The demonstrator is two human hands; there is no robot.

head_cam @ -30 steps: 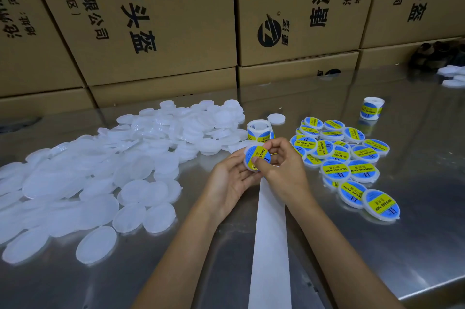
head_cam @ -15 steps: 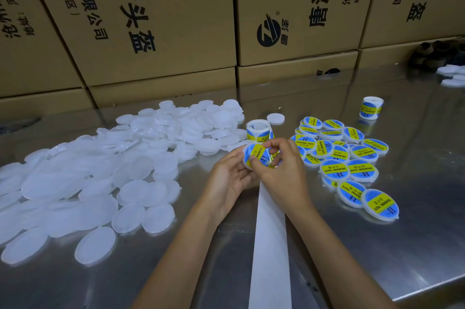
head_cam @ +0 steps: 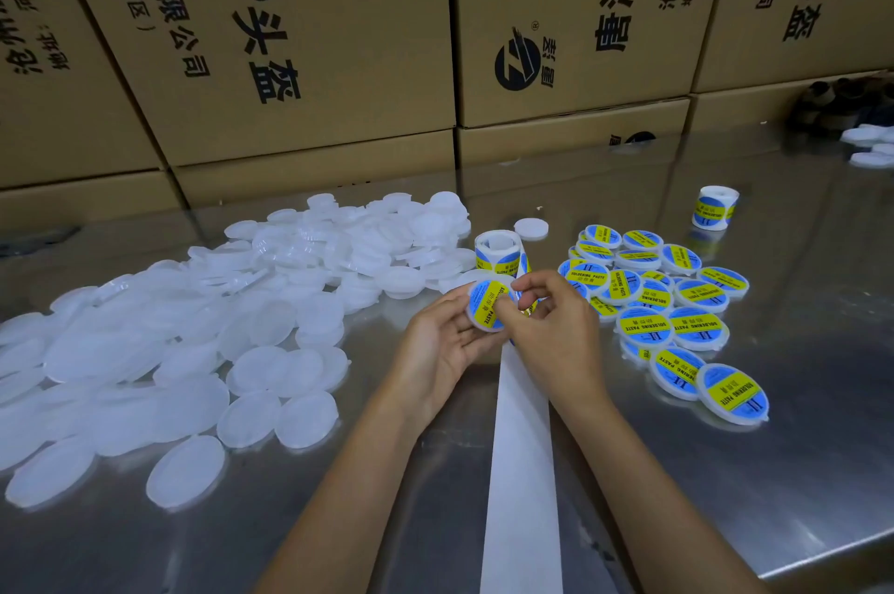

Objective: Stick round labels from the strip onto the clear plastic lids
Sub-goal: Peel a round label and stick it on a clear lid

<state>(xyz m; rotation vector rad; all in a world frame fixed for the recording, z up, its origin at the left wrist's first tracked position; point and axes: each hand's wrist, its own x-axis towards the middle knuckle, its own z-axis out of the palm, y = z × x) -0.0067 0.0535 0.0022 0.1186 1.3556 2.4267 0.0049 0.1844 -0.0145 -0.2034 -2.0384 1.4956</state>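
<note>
I see the left hand [head_cam: 442, 342] cupping a clear lid [head_cam: 488, 305] at frame centre, its labelled face tilted up toward the camera. The yellow band on its round label [head_cam: 487, 303] runs from lower left to upper right; the print is too small to read. The right hand [head_cam: 551, 327] has its thumb pressed on that label, fingers curled above it. The bare backing strip [head_cam: 522, 458] runs straight down to the bottom edge. Right of centre, the labelled lids [head_cam: 677, 303] read "SOLDERING PASTE". The unlabelled lids [head_cam: 193, 342] fill the left. The label roll [head_cam: 498, 250] stands upright behind the hands.
</note>
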